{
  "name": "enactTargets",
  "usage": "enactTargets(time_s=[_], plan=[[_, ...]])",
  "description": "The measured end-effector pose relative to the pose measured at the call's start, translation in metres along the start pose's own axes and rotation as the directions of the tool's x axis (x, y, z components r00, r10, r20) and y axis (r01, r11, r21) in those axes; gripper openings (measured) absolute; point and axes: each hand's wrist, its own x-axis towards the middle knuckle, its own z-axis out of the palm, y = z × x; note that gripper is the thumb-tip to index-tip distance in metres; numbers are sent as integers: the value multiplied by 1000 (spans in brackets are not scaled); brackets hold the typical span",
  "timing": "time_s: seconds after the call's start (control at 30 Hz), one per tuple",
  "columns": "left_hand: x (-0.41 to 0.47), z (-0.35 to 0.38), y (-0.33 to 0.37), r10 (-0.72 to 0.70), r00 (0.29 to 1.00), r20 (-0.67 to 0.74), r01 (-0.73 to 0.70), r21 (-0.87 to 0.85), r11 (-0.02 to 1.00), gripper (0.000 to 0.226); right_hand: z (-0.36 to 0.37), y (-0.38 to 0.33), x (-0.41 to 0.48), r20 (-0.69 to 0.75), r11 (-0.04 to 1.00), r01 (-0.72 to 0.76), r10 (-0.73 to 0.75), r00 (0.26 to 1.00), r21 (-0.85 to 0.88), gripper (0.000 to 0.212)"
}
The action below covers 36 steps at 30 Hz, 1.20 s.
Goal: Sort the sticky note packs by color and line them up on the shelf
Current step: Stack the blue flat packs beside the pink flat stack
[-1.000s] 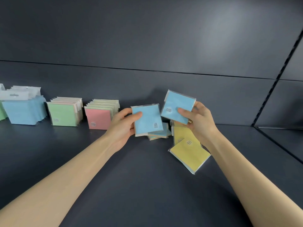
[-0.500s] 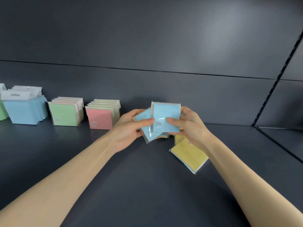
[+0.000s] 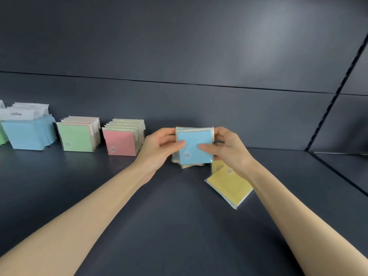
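Both hands hold a small stack of blue sticky note packs upright over the middle of the dark shelf. My left hand grips its left side, thumb on the front. My right hand grips the right side, thumb on the front too. More blue packs lie flat just under the held stack. Two yellow packs lie flat to the right, partly under my right wrist. Along the back wall stand a pink row and a green row.
A row of larger blue packs with white hang tabs stands at the far left, with a green edge beside it at the frame border. A slotted upright marks the shelf's right corner.
The two blue packs, held apart one in each hand a second ago, have come together into one squared stack held by both hands.
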Motion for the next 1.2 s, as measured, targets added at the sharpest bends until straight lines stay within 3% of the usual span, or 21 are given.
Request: enactTargets(time_s=[0.13, 0.3, 0.37, 0.47, 0.57, 0.63, 0.73, 0.87, 1.03, 1.2], plan=[[6, -5, -13, -54, 991, -121, 91, 324, 942, 42, -7, 4, 4, -159, 997, 0, 13, 987, 79, 29], [8, 5, -24, -174, 980, -96, 197, 573, 795, 77, -12, 7, 7, -247, 992, 7, 24, 969, 124, 26], [10, 8, -21, -147, 983, -107, 181, 606, 775, 68, -12, 9, 8, -255, 993, 3, 27, 967, 114, 25], [12, 5, -15, -127, 980, -154, 191, 546, 816, 55, -13, 12, 8, -269, 995, 6, 20, 963, 95, 27], [11, 0, -9, -170, 974, -150, 210, 313, 926, 52, -15, 12, 9, -285, 996, 6, 20, 958, 91, 25], [10, -5, -7, -175, 977, -126, 196, 182, 964, 36, -15, 13, 9, -293, 996, 1, 27, 956, 93, 24], [10, -11, -6, -158, 971, -177, 165, 25, 986, 27, -14, 13, 9, -296, 994, 0, 32, 955, 108, 23], [8, -12, -3, -194, 965, -178, 144, -263, 954, 35, -12, 12, 7, -278, 995, 3, 25, 960, 99, 21], [2, -11, 2, -143, 989, 26, 144, -305, 941, 36, -6, 11, 5, -217, 994, -3, 28, 976, 112, 18], [0, -4, -2, -149, 981, 127, 168, -157, 973, 30, -3, 6, 1, -138, 980, 3, 25, 990, 197, 24]])
